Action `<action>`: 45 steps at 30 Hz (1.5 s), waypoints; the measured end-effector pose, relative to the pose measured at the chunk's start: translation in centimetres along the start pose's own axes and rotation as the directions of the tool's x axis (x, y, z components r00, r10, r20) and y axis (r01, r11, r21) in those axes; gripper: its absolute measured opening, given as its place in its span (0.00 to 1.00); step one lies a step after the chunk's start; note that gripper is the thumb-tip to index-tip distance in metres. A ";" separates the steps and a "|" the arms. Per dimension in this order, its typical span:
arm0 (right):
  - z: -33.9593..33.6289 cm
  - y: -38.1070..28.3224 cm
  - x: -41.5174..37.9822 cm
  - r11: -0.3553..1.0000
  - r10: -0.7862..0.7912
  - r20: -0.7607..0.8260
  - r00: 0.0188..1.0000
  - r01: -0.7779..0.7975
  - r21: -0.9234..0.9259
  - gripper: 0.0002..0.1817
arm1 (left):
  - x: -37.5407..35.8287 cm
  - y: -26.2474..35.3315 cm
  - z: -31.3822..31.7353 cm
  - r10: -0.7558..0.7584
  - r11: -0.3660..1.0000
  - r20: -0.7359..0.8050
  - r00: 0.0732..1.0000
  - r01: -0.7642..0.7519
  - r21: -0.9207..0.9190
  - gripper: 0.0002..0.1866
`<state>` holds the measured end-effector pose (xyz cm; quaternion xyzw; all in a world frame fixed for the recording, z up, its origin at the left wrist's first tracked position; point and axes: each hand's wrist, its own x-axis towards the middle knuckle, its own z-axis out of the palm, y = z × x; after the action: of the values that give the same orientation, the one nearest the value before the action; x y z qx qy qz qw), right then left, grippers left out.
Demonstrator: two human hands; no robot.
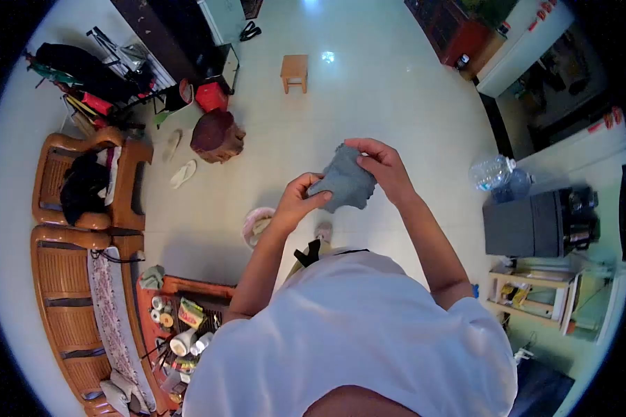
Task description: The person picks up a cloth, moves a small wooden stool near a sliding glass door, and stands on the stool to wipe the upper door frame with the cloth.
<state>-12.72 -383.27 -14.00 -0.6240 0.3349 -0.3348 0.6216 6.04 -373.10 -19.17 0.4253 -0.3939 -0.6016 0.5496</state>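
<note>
A small grey-blue cloth [347,181] with a ragged, wavy edge is stretched between my two hands, held up in front of my body over the floor. My left hand [300,201] pinches its lower left corner between thumb and fingers. At the upper right, my right hand [386,168] grips the top edge, thumb on the near face and fingers behind. The cloth hangs a little slanted, and its far side is hidden.
A small wooden stool [295,68] and a brown lumpy bag [217,136] stand on the tiled floor. Below my left hand is a pink-rimmed basin [249,226]. A cluttered red table [146,302] and wooden sofa [49,278] are left; dark grey boxes [521,224] are right.
</note>
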 end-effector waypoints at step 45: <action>-14.9 29.0 82.2 0.375 0.837 0.444 0.320 -0.926 -0.039 0.16 | 70.3 -14.8 -26.5 -0.615 0.656 -0.404 0.677 0.156 -0.738 0.30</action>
<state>20.12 -460.11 -42.79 -0.3161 0.4495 0.1582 0.8204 23.89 -442.00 -47.34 0.4592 0.1534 -0.6305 0.6067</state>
